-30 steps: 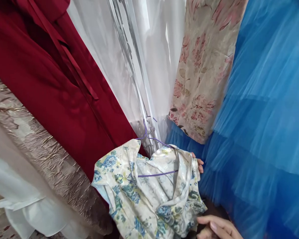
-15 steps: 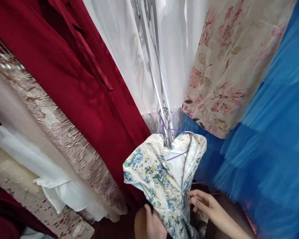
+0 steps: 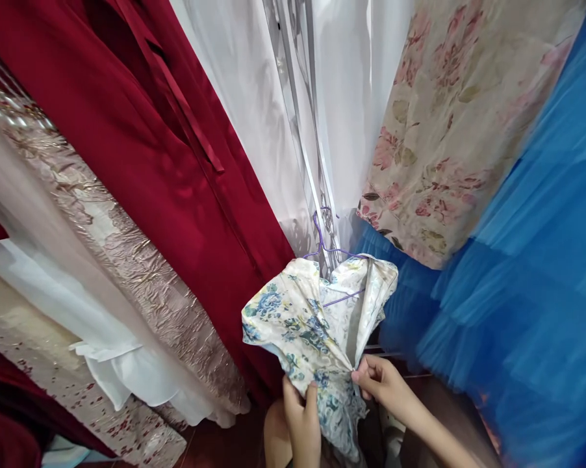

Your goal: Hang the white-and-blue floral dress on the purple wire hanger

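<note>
A cream dress point(image 3: 293, 318) with blue and yellow flowers hangs on a purple wire hanger point(image 3: 318, 227), its neckline gaping in a V. My left hand point(image 3: 301, 413) is closed on the dress's left side at the waist, thumb and fingers gripping the cloth. Opposite it, my right hand point(image 3: 373, 377) pinches the fabric where the V comes to a point. Whatever small part lies under the right fingertips is hidden. Below both hands the skirt falls in folds and is partly out of view.
Behind the hanger, white cloth point(image 3: 346, 97) hangs with pale straps point(image 3: 305, 143). A red garment point(image 3: 190, 175) and textured beige cloth point(image 3: 137, 247) are on the left. To the right hang a pink-flowered panel point(image 3: 429, 169) and blue tulle point(image 3: 531, 292). Dark floor point(image 3: 215, 445) shows below.
My right hand has moved in to the left and slightly up, closing on the neckline point. My left hand has shifted up and now grips the dress's side. The neckline's right edge is pulled out.
</note>
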A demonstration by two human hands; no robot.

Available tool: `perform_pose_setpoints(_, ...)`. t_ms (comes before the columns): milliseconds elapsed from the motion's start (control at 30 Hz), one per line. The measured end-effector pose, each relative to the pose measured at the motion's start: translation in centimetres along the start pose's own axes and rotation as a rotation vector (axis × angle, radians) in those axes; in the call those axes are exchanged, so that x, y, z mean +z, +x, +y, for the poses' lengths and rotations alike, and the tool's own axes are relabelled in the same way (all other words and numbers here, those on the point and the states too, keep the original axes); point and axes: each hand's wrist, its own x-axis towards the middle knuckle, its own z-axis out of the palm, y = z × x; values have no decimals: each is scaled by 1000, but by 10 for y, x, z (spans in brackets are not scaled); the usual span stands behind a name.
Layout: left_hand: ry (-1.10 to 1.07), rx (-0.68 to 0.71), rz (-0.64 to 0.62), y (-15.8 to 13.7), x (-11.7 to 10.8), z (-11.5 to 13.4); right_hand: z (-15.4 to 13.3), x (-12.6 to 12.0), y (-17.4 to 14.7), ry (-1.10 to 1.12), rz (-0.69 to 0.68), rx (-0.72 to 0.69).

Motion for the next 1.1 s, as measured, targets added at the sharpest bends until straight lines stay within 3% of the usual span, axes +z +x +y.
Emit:
perform_pose_setpoints(100, 52, 223, 125, -11, 8, -2, 5, -1, -9, 75, 16, 80)
perform_pose_setpoints(200, 88, 324, -108, -28, 24, 8, 1, 7, -17, 151, -14, 130)
perform_pose_setpoints(300, 30, 298, -331, -39, 41, 16, -6, 16, -20, 196, -20, 151)
perform_pose_setpoints(433, -19, 275, -416, -38, 52, 14, -13, 18, -21, 240, -27, 200)
perform_pose_setpoints(600, 101, 362, -412, -35, 48, 10, -29, 8, -17, 327, -4, 197)
perform_pose_setpoints(733, 148, 456, -401, -34, 44, 6, -62, 1, 7, 396, 36, 157)
perform_pose_setpoints(967, 247, 525, -389, -27, 46, 1, -157, -2, 76, 367, 122, -109)
perform_pose_setpoints(1100, 296, 521, -414, -27, 52, -5, -188, -5, 93, 301, 141, -219)
